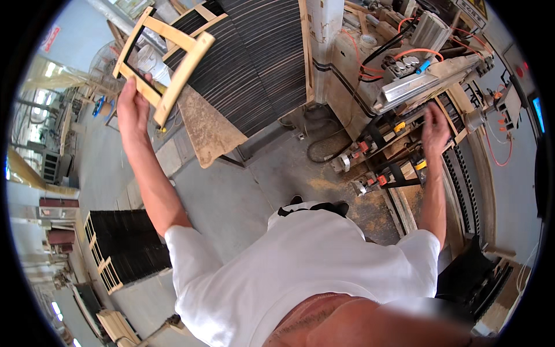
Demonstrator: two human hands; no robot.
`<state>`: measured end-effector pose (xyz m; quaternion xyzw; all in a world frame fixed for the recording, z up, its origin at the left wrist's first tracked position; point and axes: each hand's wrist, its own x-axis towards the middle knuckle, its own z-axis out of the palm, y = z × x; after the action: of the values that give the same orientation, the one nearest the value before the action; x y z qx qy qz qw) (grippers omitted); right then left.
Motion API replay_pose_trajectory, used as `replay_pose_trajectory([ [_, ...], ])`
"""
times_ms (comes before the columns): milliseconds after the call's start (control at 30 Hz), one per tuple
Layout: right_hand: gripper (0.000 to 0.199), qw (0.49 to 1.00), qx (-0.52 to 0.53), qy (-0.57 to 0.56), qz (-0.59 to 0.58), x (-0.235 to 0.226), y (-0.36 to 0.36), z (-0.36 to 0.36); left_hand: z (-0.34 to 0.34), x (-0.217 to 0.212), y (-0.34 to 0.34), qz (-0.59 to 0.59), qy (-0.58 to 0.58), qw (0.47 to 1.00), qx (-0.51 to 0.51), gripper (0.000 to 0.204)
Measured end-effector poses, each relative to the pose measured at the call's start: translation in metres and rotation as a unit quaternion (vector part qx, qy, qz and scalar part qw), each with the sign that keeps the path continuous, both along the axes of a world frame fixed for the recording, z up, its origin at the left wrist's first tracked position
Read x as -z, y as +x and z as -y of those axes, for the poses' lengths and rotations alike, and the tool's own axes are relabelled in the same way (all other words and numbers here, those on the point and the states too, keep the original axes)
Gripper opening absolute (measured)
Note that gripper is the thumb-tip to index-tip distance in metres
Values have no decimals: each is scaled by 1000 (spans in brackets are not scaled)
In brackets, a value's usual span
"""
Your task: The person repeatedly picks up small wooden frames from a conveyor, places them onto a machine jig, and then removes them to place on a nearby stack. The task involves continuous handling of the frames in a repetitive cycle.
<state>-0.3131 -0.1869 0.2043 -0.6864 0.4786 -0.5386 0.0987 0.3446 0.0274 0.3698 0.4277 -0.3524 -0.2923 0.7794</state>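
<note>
My left hand (134,110) is raised at the upper left, closed round one side of a light wooden frame (184,70). The frame has slightly curved rails joined by crosspieces, and it is held tilted in the air above a worn board (211,130). On the right, my right hand (435,134) is over a woodworking machine (399,133) with clamps, its fingers loosely extended and a little blurred. I see nothing held in it. Beside its fingers, light wooden pieces (457,113) lie at the machine; whether the hand touches them is unclear.
Behind the board rises a large stack of dark slatted pieces (254,63). Another dark stack with light wooden ends (127,248) stands on the floor at left. A white post (325,34), orange hoses (419,52) and cables surround the machine. Sawdust (373,217) covers the floor near it.
</note>
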Motion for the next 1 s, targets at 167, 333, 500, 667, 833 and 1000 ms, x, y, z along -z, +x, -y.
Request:
replay_pose_trajectory([
  [167, 17, 991, -95, 69, -69, 31, 88, -90, 87, -12, 116, -8, 89, 995, 52, 29],
  [333, 17, 973, -86, 162, -138, 87, 111, -149, 163, 11, 139, 91, 200, 973, -67, 41],
  [500, 25, 942, 16, 322, -97, 140, 98, -199, 168, 9, 110, 206, 215, 941, -162, 66],
  [667, 25, 920, 94, 375, -65, 156, 83, -235, 124, -40, 33, 448, 156, 823, -312, 47],
  [833, 27, 935, 145, 311, -86, 146, 44, -257, 68, -36, -97, 507, -29, 808, -299, 26],
  [1000, 25, 930, 268, 214, -133, 130, -28, -303, 55, 106, -219, 417, -47, 903, 91, 19],
])
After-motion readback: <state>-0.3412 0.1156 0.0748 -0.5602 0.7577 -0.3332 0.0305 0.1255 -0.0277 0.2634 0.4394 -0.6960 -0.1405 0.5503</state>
